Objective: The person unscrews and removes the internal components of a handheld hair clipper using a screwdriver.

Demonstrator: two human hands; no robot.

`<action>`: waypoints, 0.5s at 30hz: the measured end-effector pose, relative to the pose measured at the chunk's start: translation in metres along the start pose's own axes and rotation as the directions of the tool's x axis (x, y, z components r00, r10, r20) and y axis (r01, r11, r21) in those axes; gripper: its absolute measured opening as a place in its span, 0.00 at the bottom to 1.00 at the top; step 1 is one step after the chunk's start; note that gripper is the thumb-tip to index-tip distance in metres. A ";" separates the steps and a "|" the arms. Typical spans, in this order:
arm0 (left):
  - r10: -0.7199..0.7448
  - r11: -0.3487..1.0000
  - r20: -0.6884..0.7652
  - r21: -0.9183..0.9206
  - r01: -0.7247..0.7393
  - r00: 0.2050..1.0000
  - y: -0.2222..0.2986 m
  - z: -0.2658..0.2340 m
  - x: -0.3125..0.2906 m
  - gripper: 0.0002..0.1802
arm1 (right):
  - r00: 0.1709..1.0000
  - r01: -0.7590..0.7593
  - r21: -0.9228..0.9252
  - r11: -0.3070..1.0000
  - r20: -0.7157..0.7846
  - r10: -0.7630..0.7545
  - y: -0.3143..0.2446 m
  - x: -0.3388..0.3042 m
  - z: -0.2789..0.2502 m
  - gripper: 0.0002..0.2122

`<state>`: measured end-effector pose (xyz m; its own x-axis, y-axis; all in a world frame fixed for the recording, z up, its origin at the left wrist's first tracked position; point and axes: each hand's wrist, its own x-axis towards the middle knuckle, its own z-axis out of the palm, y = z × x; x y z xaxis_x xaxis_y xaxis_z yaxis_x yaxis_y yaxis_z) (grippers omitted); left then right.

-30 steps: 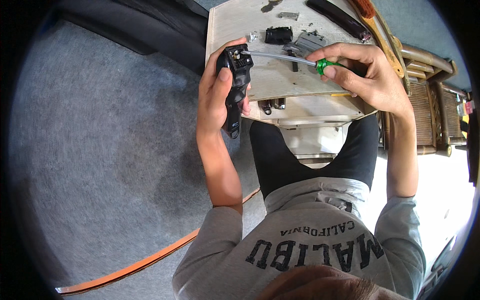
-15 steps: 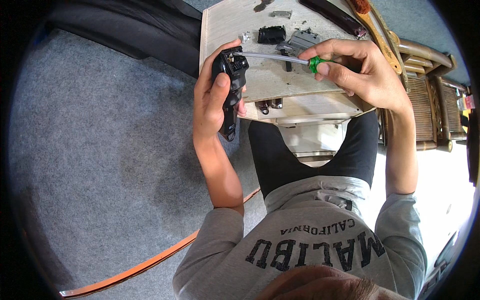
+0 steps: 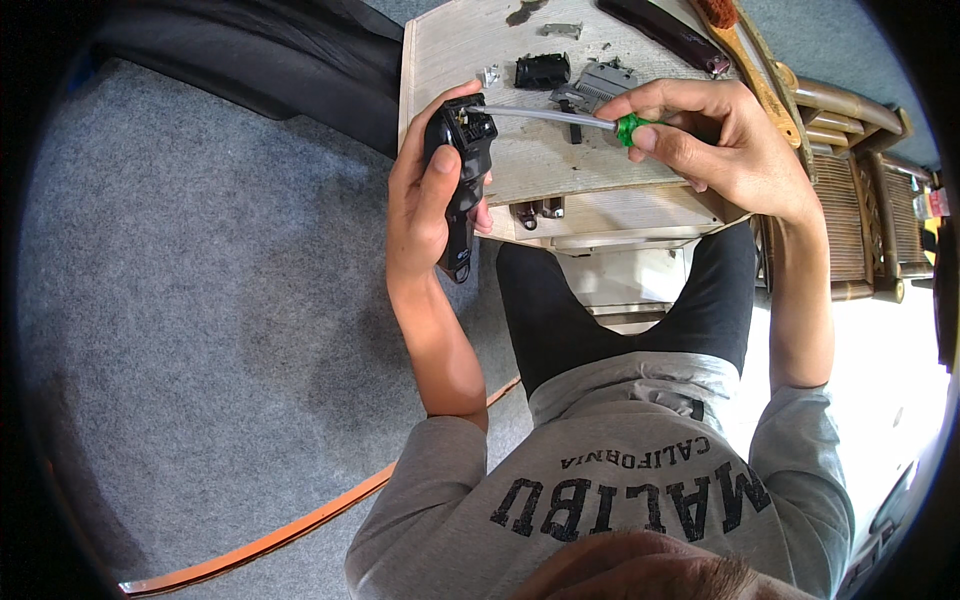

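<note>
My left hand [image 3: 425,190] is closed around a black hair clipper [image 3: 470,165], held upright with its opened head at the top and inner parts showing. In my right hand [image 3: 715,135] is a screwdriver [image 3: 550,114] with a green handle, pinched between thumb and fingers. Its metal shaft points left, and the tip reaches into the clipper's opened head. Just beyond on the tabletop lie a grey clipper blade [image 3: 603,82], a black cylindrical part [image 3: 542,70] and a small whitish piece [image 3: 491,75].
The pale wooden table [image 3: 540,180] has an open drawer [image 3: 620,218] below its near edge. Farther back lie a small metal piece [image 3: 562,30], a dark elongated case [image 3: 665,35] and a wooden-handled brush [image 3: 755,70]. A bamboo chair [image 3: 840,220] stands at the right.
</note>
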<state>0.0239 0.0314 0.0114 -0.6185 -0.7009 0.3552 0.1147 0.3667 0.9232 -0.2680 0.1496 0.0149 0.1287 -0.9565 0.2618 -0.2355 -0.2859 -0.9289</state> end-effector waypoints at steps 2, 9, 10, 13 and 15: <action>-0.003 1.000 0.000 0.002 0.003 1.000 0.001 0.001 0.000 0.33 | 1.000 0.014 -0.036 0.999 0.020 -0.013 0.005 0.000 -0.002 0.15; -0.011 1.000 -0.018 0.019 0.012 1.000 0.001 0.002 0.000 0.33 | 0.998 0.055 -0.015 0.998 -0.006 -0.055 0.006 0.001 -0.002 0.16; -0.013 0.999 -0.029 0.037 0.014 0.999 0.001 0.002 -0.001 0.33 | 0.999 0.037 -0.005 0.999 0.003 -0.037 0.003 0.001 -0.003 0.16; -0.010 0.999 -0.018 0.033 0.010 1.000 0.002 0.003 -0.001 0.33 | 0.999 0.035 0.006 0.999 0.014 -0.036 0.005 0.001 -0.003 0.16; -0.008 1.000 -0.018 0.030 0.009 1.000 0.002 0.003 -0.001 0.34 | 0.999 0.051 0.006 0.999 0.014 -0.051 0.006 0.000 -0.004 0.16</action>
<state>0.0220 0.0348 0.0127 -0.6054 -0.7149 0.3499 0.0857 0.3786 0.9216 -0.2736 0.1474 0.0104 0.1542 -0.9396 0.3055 -0.2231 -0.3343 -0.9157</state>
